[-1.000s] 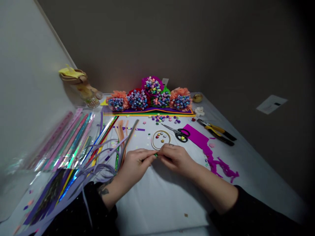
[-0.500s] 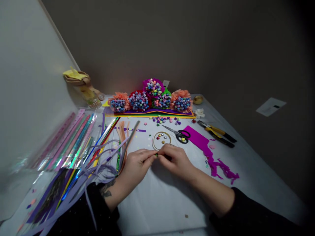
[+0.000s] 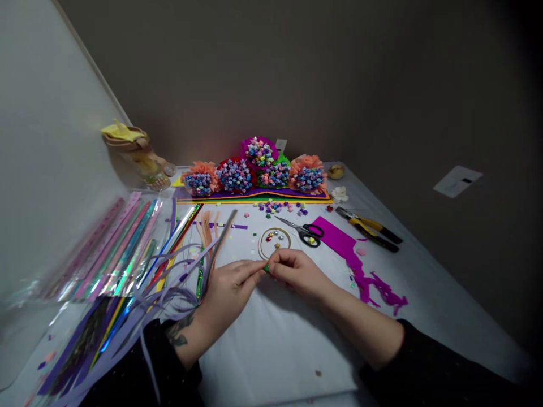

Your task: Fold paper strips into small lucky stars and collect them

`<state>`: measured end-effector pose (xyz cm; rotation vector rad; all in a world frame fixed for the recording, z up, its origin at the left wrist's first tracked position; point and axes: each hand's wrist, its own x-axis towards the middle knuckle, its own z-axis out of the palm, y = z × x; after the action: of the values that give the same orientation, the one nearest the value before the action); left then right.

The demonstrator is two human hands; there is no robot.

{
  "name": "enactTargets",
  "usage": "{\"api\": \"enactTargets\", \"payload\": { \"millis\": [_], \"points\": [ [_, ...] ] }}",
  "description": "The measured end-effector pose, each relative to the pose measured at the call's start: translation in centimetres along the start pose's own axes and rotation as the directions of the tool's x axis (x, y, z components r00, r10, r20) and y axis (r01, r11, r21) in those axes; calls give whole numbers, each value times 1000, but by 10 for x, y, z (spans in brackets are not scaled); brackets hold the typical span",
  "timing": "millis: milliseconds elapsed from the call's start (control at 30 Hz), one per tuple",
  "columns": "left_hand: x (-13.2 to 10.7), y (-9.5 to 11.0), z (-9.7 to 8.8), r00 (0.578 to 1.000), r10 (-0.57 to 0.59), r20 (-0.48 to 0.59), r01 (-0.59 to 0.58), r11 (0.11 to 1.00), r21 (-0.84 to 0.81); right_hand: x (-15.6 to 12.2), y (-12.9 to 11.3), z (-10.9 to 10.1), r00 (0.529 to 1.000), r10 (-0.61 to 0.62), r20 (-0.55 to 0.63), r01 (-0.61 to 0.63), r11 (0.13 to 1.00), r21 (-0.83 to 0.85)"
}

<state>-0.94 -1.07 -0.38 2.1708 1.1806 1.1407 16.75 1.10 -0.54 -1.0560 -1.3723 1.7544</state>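
Observation:
My left hand (image 3: 229,285) and my right hand (image 3: 297,273) meet over the white table (image 3: 280,339), fingertips pinched together on a tiny green paper star (image 3: 267,268). Both hands are closed on it. Just beyond them lies a gold ring (image 3: 275,242) with several small coloured stars inside. Loose paper strips (image 3: 186,265) fan out on the table beside my left wrist.
Scissors (image 3: 303,230) lie past the ring, with magenta paper scraps (image 3: 360,265) and yellow-handled pliers (image 3: 369,228) to the right. Star-filled paper flowers (image 3: 254,169) line the back wall. Packs of shiny strips (image 3: 114,249) and a tape roll (image 3: 127,141) sit at the left.
Both hands stay pinched together on the small green piece, with only slight finger motion. The view has shifted a little.

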Motion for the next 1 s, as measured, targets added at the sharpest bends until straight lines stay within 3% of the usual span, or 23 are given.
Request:
{"api": "enactTargets", "payload": {
  "millis": [200,300,433,567,700,1000],
  "points": [
    [-1,2,-1,999,21,31,-22,999,38,-3,-5,2,1000,-17,-15,16,998,-53],
    [-1,2,-2,999,-14,37,13,1000,25,-4,-5,2,993,-119,-12,114,974,-195],
    [-1,1,-1,999,-27,43,27,1000,13,-6,-5,0,920,-391,8,339,787,-516],
    [-1,1,0,997,-58,54,57,998,28,-7,-4,-2,824,-555,114,487,592,-641],
    [-1,1,0,994,-89,71,88,996,18,-7,-5,-3,806,-572,154,510,537,-672],
    [0,3,1,991,-118,63,120,992,-28,-6,-3,-3,794,-589,146,518,532,-669]
  ]
}}
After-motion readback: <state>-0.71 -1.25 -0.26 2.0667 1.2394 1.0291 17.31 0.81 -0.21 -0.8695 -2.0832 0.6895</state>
